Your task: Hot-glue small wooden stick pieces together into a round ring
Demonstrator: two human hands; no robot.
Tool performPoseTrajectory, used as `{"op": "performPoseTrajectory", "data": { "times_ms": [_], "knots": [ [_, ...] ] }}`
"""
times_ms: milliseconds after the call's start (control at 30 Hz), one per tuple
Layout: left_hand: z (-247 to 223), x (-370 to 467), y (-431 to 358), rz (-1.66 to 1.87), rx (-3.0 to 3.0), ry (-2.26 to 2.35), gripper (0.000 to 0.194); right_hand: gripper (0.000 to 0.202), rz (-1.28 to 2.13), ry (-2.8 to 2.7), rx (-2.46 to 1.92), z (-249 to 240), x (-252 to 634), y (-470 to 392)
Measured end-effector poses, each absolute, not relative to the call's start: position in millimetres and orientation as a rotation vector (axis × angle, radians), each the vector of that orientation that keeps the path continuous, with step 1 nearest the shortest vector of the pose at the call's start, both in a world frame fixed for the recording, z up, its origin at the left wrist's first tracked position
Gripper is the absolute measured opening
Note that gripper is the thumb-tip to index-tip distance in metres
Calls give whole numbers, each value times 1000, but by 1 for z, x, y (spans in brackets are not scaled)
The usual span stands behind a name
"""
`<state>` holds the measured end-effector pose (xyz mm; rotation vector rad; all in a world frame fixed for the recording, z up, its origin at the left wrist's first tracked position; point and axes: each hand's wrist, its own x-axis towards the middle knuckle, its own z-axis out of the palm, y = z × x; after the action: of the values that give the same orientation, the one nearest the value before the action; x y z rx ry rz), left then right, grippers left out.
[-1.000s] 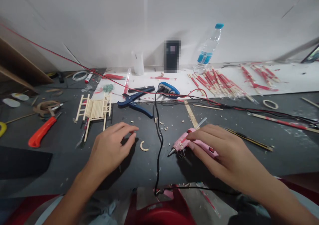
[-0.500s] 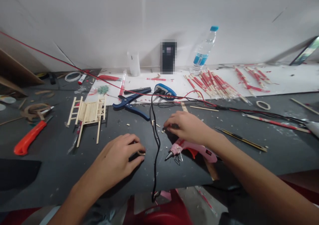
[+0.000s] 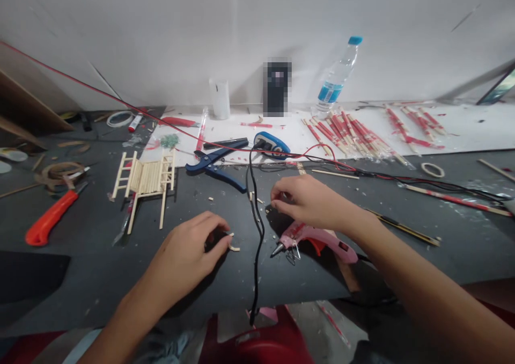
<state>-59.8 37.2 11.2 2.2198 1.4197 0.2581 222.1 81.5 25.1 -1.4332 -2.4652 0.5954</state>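
Evidently, miniature pale-stick chair [image 3: 148, 178] well advanced: seat and ladder sides joined, toward grey tabletop [image 3: 100, 270]'s left edge. Small curved cream piece [image 3: 235, 249] unattached, nearer front edge, by thumb of left hand [image 3: 191, 246]; pinch unclear. Right hand [image 3: 308, 200]: fingertips bunched beyond pink plastic glue gun [image 3: 336, 241], contents hidden.

The left hand [image 3: 192, 246] hid part of the curved piece [image 3: 235, 249]. Pixelation blurred a dark object [image 3: 277, 90]; the right edge cropped a screen [image 3: 499, 91].
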Motion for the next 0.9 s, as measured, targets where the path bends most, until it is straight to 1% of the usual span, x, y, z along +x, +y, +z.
{"op": "performPoseTrajectory", "data": {
  "times_ms": [133,233,300,433,567,700,800,900],
  "knots": [
    [10,-52,39,241,2204,1538,18,9,771,-2296,-1383,40,227,63],
    [8,-47,39,244,2209,1549,18,9,1120,-2064,-1285,45,224,46],
    [9,-45,39,265,2192,1544,18,8,1272,-1941,-1202,47,219,36],
    [20,-43,34,353,2068,1476,17,5,1320,-1841,-1155,48,211,21],
    [35,-37,21,644,1578,1282,14,5,1314,-1727,-1117,48,203,9],
    [43,-31,7,799,1266,1155,7,14,1235,-1645,-1026,49,194,-3],
    [44,-29,0,851,1144,1122,9,20,1173,-1565,-985,49,187,-11],
    [46,-28,-5,863,1093,1101,10,24,1180,-1461,-971,48,182,-16]
  ]
}}
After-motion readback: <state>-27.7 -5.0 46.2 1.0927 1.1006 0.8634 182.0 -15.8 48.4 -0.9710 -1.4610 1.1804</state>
